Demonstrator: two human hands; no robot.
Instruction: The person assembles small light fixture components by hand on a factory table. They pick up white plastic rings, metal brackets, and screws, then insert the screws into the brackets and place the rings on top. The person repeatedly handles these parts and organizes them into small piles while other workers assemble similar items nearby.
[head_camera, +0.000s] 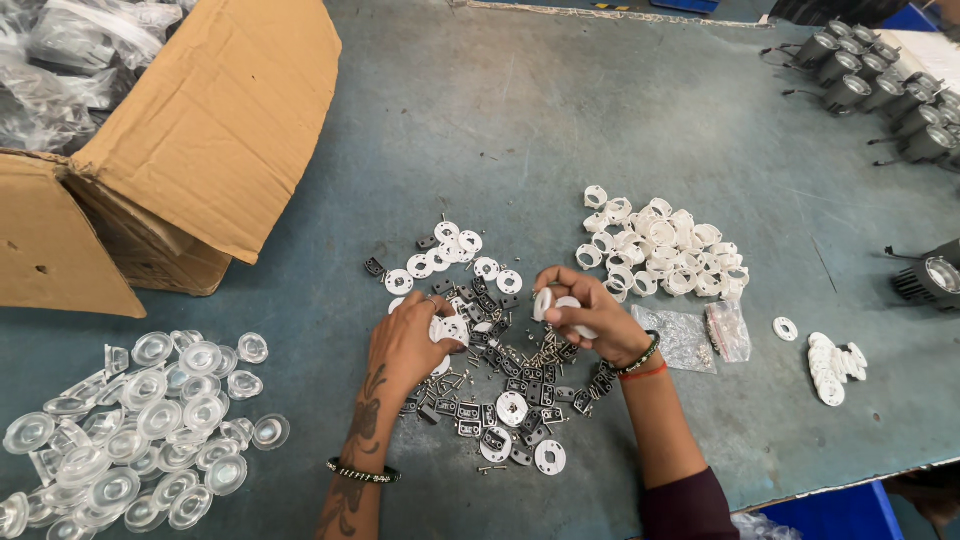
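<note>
Right now your hands sit over a scatter of small parts in the middle of the bench (620, 120), a worn blue-grey surface. Your left hand (408, 340) is palm down, fingers curled onto the near edge of the scatter, and it pinches a white disc (450, 328) between thumb and fingertips. Your right hand (585, 310) is just beside it, fingers closed round a second white disc (545, 302), which stands on edge against the fingertips, with another white piece tucked under the palm; I cannot tell how that one is held.

Beneath and between your hands lie more flat white discs with centre holes, mixed with small dark grey brackets (495, 420) and a heap of tiny screws (545, 352). The discs spread up toward the far side, and a few rest nearest you beside the brackets.

To the right of your right hand, well apart from it, is a pile of white plastic rings (660, 250). Near your right wrist lie two small clear bags (700, 335) of hardware. Further right there is a short stack of white discs (835, 365) with one lone disc beside it.

On your left, a pile of clear dome lenses (140, 430) covers the near corner. Behind it an open cardboard box (170, 150) holds bagged parts. At the far right corner stand grey lamp housings (880, 85) in rows, and one more housing (930, 280) lies at the right edge.
</note>
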